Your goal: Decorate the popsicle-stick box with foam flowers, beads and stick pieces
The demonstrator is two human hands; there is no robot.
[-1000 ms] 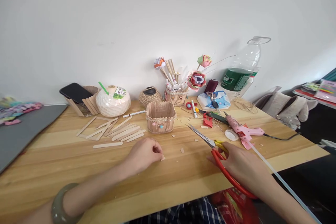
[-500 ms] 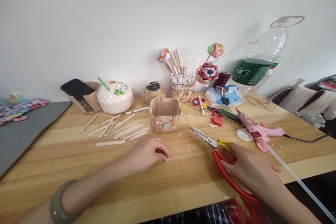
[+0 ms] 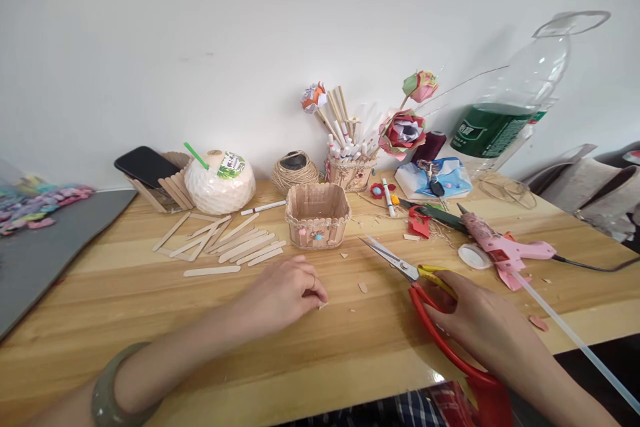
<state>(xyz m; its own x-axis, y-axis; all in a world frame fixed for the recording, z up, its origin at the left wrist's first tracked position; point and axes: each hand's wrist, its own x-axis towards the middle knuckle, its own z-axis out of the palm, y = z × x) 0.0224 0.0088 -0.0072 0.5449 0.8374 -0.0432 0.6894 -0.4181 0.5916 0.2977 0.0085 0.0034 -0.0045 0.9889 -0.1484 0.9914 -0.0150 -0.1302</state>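
Note:
My left hand [image 3: 290,290] rests low over the wooden table, fingers curled together around a small pale scrap [image 3: 323,305] at the fingertips. My right hand [image 3: 467,307] grips scissors [image 3: 407,270] by their red and yellow handles, the blades slightly apart and pointing up-left. Between and beyond the hands stands a small basket [image 3: 319,213] made of wooden sticks, with a pink and a blue bead on its front. Loose craft sticks [image 3: 247,247] lie left of the basket. Small wood chips [image 3: 363,287] are scattered between the hands.
A pink glue gun [image 3: 505,250] lies at the right with a long glue stick and a cord. Behind are a phone [image 3: 145,167], a wrapped coconut [image 3: 220,187], a twine roll [image 3: 295,177], a pen basket [image 3: 350,173] with paper flowers, and a large bottle [image 3: 515,100]. A grey mat [image 3: 65,247] lies left.
The view has shifted slightly, so objects at the right appear farther right. Both hands keep nearly the same pose, the left still at the scrap and the right still on the scissors.

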